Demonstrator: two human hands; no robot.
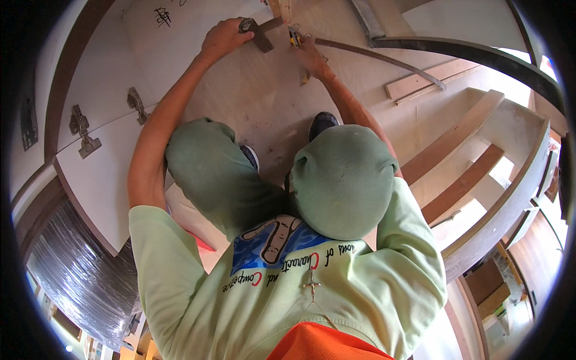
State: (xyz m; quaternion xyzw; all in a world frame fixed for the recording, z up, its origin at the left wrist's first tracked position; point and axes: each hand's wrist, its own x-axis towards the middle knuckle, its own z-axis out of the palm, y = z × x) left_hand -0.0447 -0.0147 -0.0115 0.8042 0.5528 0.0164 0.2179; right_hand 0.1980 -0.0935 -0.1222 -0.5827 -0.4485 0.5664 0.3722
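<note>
At the top middle, my left hand is closed round the end of a short dark brown strip. Another narrow brown piece meets this strip and points toward a light wooden post. My right hand is just to the right, its fingers wrapped round a yellow and black hand tool. Its exact kind is partly hidden by the fingers, and a yellowish end shows below the hand. From beside my right hand, a long thin brown strip runs to the right across the pale board.
White panels with metal hinges stand on the left, above a plastic-wrapped roll. Wooden boards lie at the right. A curved wooden frame with slats stands near my right knee. A dark curved edge crosses the upper right.
</note>
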